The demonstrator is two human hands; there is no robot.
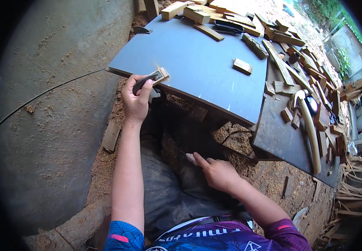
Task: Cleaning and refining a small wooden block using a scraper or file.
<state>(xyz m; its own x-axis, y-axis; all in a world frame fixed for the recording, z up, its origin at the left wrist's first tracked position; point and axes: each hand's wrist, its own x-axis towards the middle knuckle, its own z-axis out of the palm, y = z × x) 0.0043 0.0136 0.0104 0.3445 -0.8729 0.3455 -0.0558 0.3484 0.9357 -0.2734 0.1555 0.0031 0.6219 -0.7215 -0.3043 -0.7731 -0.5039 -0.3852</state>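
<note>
Left hand [135, 98]: fingers clamped on dark curved piece [140, 85], at near edge of worktop [206, 85], beside small pale wood block [163, 74]. Whether block itself is gripped, cannot tell. Both look light, stiff; block likely dry, not slippery, may splinter at edges. Best hold: flat sides. Right hand [222, 173]: fingers closed around pale handle [191, 159] of thin tool, over lap; tool probably light, handle safest hold.

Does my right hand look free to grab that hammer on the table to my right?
Probably not as it is: your right hand already grips a pale-handled tool. Otherwise the way looks open, since the hammer lies with its handle uncovered.
</note>
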